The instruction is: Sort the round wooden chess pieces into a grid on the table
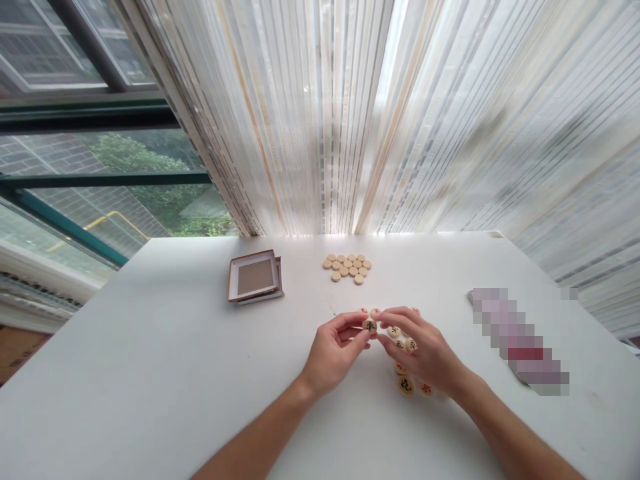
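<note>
My left hand (333, 353) pinches a round wooden Chinese chess piece (369, 327) with a black character facing me. The thumb is below it and the fingers behind. Just right of that piece is my right hand (425, 347), thumb and forefinger apart around a small gap; whether a fingertip touches the piece I cannot tell. Other pieces with red or black characters lie under and beside the right hand, among them a black-marked piece (405, 385) and a red-marked piece (425, 388). Some are partly hidden by the fingers.
Face-down wooden pieces (345, 271) form a cluster farther back on the white table (165, 360). An open shallow box (256, 277) stands to their left. A pixelated long object (520, 343) lies at the right. Behind the table hang a striped curtain (340, 133) and a window.
</note>
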`<action>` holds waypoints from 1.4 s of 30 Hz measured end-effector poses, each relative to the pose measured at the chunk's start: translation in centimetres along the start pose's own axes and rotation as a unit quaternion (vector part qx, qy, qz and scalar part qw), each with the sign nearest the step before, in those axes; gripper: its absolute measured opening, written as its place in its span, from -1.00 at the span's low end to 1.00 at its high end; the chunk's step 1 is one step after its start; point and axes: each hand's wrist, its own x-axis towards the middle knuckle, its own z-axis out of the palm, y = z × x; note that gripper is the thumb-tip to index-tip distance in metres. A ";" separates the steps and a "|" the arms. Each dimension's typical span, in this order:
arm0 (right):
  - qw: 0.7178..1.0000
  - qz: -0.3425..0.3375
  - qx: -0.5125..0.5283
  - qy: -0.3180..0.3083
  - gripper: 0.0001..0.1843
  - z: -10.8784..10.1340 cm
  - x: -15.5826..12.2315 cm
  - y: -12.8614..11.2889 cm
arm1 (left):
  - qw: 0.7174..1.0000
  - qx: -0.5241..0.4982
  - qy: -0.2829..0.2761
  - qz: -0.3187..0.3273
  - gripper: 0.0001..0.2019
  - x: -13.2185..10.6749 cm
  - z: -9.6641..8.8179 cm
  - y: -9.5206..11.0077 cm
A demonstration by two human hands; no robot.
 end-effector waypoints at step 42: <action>0.991 0.111 0.072 -0.022 -0.88 0.7 0.0 -0.8 | 0.929 0.300 -0.014 0.215 -0.75 0.1 -0.8 -1.5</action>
